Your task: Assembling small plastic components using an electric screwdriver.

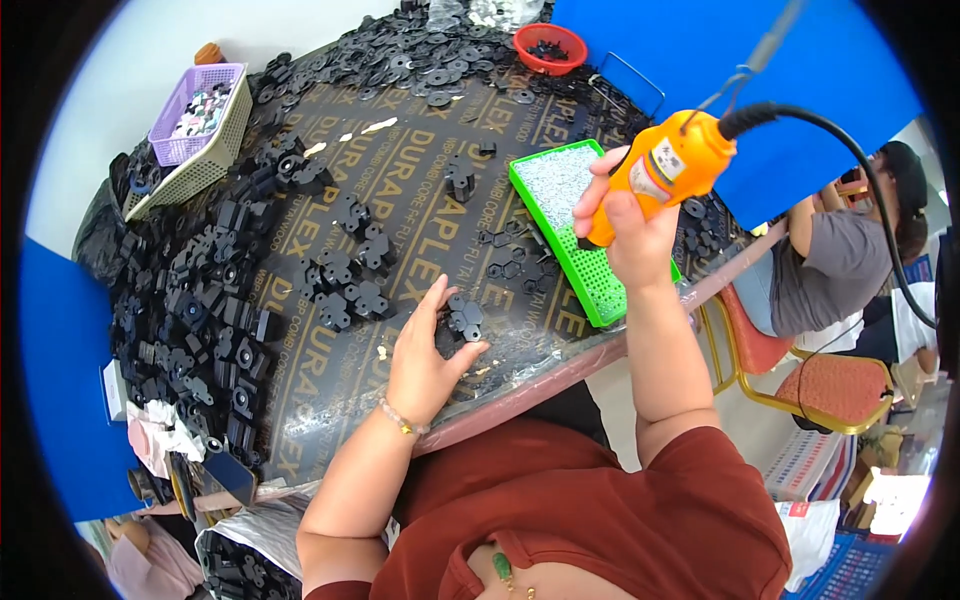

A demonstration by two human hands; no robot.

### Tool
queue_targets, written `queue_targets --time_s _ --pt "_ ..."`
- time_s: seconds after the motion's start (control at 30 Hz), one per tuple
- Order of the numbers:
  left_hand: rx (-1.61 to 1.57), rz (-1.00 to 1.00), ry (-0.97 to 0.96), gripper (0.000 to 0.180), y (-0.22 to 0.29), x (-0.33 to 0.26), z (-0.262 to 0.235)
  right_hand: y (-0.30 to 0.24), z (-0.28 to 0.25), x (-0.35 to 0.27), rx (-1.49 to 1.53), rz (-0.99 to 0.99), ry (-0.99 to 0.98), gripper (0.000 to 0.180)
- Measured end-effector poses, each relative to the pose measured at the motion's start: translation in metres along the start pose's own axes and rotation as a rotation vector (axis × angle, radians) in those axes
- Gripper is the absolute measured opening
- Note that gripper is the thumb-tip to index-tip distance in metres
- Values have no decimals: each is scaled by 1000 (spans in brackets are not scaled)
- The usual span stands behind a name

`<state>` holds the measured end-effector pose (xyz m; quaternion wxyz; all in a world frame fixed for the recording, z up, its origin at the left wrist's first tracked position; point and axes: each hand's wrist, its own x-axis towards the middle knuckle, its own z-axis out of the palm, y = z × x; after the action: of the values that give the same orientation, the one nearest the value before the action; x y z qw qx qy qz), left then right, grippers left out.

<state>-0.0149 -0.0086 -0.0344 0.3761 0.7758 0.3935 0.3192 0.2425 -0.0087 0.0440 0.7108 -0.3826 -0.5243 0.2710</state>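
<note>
My right hand (640,225) is wrapped round an orange electric screwdriver (675,160), which hangs from above with a black cable at its upper end. Its lower tip is over the green-rimmed tray (601,318), which has small holes and is covered with tiny silvery pieces (560,175), probably screws. My left hand (425,350) rests at the table's near edge. Its thumb and forefinger span a small black plastic part (465,317) from end to end. The part lies on the tabletop, and the exact contact of the fingertips is hard to make out.
Similar black parts (340,270) lie left of centre, with a large heap (225,300) farther left. Flat black discs (430,65) and a red bowl (550,65) are at the back. Baskets (190,150) stand far left. A co-worker (835,250) sits at the right.
</note>
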Motion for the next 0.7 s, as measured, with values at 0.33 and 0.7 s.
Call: queue_targets --time_s 0.33,0.7 --pt "113 26 -4 74 3 2 1 7 -34 -45 6 86 50 51" --pt "137 24 -16 76 1 0 1 1 -34 -49 31 71 84 59"
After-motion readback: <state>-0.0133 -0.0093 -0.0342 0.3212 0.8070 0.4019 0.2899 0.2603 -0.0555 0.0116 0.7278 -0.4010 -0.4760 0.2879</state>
